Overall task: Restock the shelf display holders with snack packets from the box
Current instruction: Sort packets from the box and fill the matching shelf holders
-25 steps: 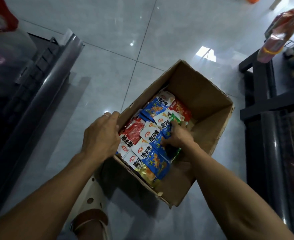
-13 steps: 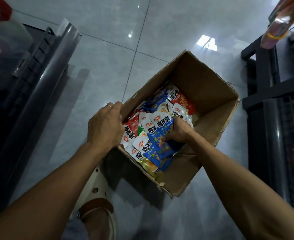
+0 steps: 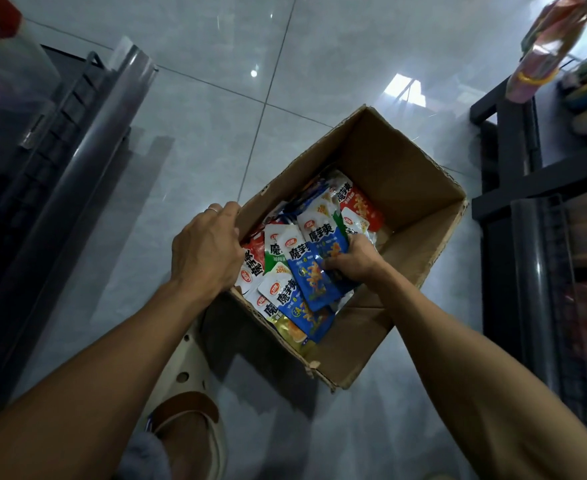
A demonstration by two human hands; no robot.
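Below, on a grey tiled floor (image 3: 188, 109), an open cardboard box (image 3: 399, 174) is seen between dark shelving units. Its near-left wall is gripped over the rim by the left hand (image 3: 206, 252). Inside lie mixed snack packets (image 3: 276, 251). A bunch of blue packets (image 3: 314, 268) is clutched in the right hand (image 3: 356, 261).

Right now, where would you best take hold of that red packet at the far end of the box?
Pinch the red packet by its white top edge, coming from above. It lies flat on the heap in the cardboard box, its lower part tucked under neighbouring packets.
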